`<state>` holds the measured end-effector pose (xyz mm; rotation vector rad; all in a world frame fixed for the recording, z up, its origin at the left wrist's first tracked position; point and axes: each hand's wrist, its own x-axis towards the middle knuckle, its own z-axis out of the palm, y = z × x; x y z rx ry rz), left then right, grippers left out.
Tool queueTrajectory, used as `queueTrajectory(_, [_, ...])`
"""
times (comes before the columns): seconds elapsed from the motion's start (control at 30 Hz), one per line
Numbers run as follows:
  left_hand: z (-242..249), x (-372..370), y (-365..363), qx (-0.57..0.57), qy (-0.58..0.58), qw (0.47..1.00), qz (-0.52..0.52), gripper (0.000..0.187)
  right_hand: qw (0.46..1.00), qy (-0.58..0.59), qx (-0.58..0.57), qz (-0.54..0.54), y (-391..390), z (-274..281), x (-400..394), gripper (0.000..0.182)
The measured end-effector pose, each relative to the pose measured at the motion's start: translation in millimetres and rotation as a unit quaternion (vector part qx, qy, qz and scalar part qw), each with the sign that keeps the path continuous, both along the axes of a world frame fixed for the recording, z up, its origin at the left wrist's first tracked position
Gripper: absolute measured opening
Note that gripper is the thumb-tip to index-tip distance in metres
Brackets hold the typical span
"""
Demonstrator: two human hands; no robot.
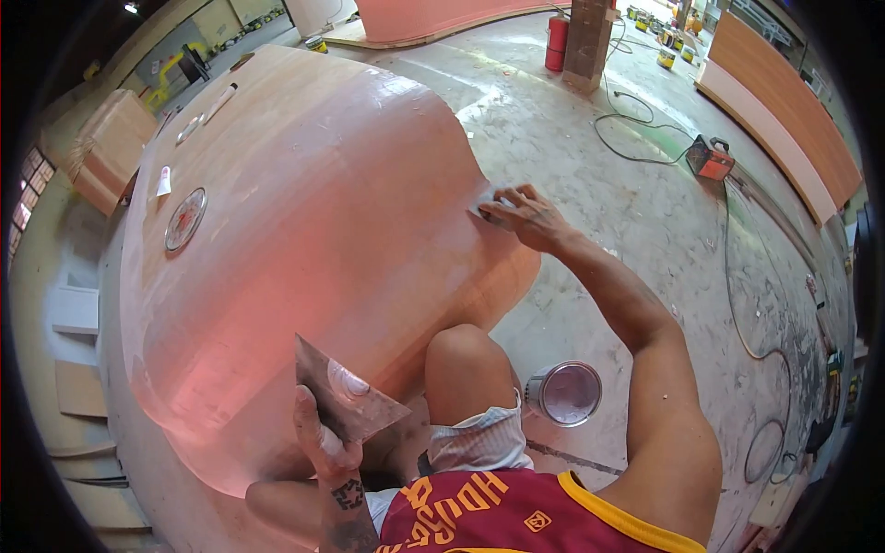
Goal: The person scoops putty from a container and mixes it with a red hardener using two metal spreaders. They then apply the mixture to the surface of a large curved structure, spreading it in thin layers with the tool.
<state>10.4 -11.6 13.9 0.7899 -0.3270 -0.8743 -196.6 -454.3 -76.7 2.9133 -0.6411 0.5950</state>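
Note:
My left hand [326, 441] grips a flat metal plate [330, 398] by its edge. A small pinkish dab of paste [349, 380] lies on the plate. At the right edge of a large curved wooden panel [304, 249], my right hand [529, 221] is closed around a thin scraper blade [480, 199], mostly hidden by the fingers. The blade appears to touch the panel's smooth, pinkish surface. Beside my right knee stands a round metal can [570, 394] with pale pinkish material inside.
On the panel's far left lie a round lid [185, 221], a small white tube [164, 181] and a long handled tool [219, 103]. A red machine [710, 158] with cables sits on the floor to the right. A fire extinguisher [557, 42] stands by a post [588, 46].

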Motion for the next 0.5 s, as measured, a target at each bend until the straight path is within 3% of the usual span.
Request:
queueTrajectory(0.03, [-1,2,4,0.013,0.001,1.000,0.020,0.043,1.000,-0.004,-0.003,-0.001,6,2,-3,0.054])
queueTrajectory(0.13, [-7,7,15,0.059,0.005,0.995,0.078,0.044,0.986,0.136,0.077,-0.056,25,39,-12,0.051])
queueTrajectory(0.2, [-7,9,21,0.093,0.006,0.989,0.114,0.045,0.995,0.072,0.067,-0.010,41,57,-2,0.054])
queueTrajectory(0.33, [-1,5,13,0.034,-0.008,0.998,0.058,0.046,0.998,-0.049,-0.013,0.036,54,52,40,0.058])
queueTrajectory(0.47, [-3,6,16,0.005,-0.025,0.999,0.034,0.046,0.999,0.000,-0.039,0.035,54,25,50,0.056])
queueTrajectory(0.5, [-3,6,16,0.004,-0.020,0.999,0.043,0.047,0.999,0.025,0.005,0.033,59,24,45,0.055])
